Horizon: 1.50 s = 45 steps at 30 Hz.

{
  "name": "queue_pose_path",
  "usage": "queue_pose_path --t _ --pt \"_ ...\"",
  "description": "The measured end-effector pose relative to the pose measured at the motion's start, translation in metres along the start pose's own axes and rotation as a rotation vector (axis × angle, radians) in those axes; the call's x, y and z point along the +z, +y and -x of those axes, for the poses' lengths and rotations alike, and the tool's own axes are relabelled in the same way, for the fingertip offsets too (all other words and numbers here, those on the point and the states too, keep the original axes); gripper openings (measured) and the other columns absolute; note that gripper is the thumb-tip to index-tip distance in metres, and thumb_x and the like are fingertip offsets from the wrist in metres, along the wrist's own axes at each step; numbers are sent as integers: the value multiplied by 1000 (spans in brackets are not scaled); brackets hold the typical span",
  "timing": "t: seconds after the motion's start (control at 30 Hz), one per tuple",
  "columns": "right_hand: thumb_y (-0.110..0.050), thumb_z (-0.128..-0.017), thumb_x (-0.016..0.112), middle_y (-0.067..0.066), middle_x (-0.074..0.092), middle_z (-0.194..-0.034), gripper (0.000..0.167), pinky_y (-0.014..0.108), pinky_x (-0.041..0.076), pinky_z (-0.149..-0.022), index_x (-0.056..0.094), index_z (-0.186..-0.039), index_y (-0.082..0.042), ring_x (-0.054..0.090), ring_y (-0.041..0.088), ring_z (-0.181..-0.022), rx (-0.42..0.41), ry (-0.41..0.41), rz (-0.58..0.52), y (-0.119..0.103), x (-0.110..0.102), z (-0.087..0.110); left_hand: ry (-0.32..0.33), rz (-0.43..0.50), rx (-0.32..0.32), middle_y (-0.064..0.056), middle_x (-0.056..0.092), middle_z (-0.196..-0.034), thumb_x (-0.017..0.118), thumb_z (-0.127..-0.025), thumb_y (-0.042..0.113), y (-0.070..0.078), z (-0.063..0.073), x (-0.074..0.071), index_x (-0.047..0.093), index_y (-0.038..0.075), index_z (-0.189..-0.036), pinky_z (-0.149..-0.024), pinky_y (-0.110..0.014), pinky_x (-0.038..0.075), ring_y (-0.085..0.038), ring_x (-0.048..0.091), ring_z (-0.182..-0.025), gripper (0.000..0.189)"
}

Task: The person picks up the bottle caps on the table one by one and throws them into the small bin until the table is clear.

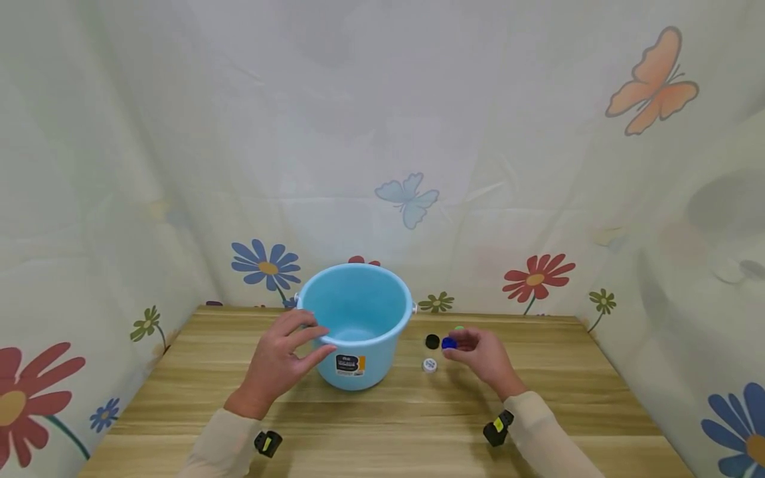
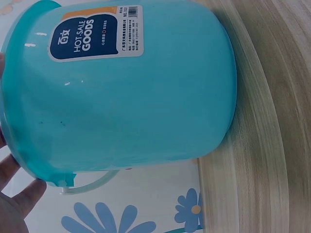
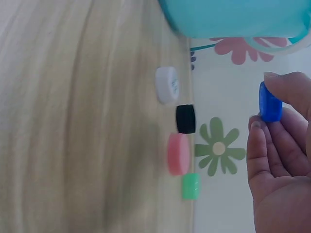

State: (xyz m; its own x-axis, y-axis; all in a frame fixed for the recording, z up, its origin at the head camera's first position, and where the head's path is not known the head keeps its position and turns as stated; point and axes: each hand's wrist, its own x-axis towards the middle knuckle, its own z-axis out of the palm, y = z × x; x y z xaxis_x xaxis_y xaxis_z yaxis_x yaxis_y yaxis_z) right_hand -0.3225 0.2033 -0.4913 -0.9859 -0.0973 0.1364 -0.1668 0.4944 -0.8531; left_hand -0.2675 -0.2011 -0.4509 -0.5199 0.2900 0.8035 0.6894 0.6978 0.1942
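A light blue bucket (image 1: pixel 361 362) with a label on its front stands upright on the wooden table. At its near left rim is my left hand (image 1: pixel 281 355), with thumb and fingers holding the edge. In the left wrist view, the fingers (image 2: pixel 30 196) show along the rim beside the handle mount. My right hand (image 1: pixel 483 355) pinches a blue bottle cap (image 3: pixel 270 102) between thumb and fingers, above the table and right of the bucket. Near it on the table lie a white cap (image 1: pixel 429 365), a black cap (image 1: pixel 433 341), a pink cap (image 3: pixel 179 154) and a green cap (image 3: pixel 191 186).
The wooden table (image 1: pixel 370 438) ends at a back edge against a pale curtain (image 1: pixel 335 133) printed with flowers and butterflies. Each wrist carries a small black camera, one at the left wrist (image 1: pixel 267 443) and one at the right wrist (image 1: pixel 498 428).
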Motion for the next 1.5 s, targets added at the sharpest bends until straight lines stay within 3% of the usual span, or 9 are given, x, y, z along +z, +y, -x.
queue_pose_path --t 0.43,1.0,1.5 --pt "-29 -85 85 12 75 -117 44 24 62 -85 72 -123 -9 71 22 -100 -94 6 -61 -35 -9 -4 -5 3 -8 -2 69 -106 95 -69 28 2 -2 -1 81 16 -100 -96 -54 60 -23 64 -108 36" --pt "-27 -85 85 11 75 -115 39 21 61 -84 73 -119 -11 72 22 -98 -161 -16 -111 -80 -15 -12 -3 -4 -3 -1 69 -105 94 -71 31 -1 -2 1 81 13 -99 -96 -53 60 -22 64 -107 36" --pt "-30 -84 86 10 75 -116 42 27 63 -87 73 -120 -12 73 24 -101 -203 -22 -126 -105 -7 -22 -9 -3 -11 -1 69 -106 93 -72 32 -1 -1 0 81 14 -101 -95 -53 60 -22 64 -107 36"
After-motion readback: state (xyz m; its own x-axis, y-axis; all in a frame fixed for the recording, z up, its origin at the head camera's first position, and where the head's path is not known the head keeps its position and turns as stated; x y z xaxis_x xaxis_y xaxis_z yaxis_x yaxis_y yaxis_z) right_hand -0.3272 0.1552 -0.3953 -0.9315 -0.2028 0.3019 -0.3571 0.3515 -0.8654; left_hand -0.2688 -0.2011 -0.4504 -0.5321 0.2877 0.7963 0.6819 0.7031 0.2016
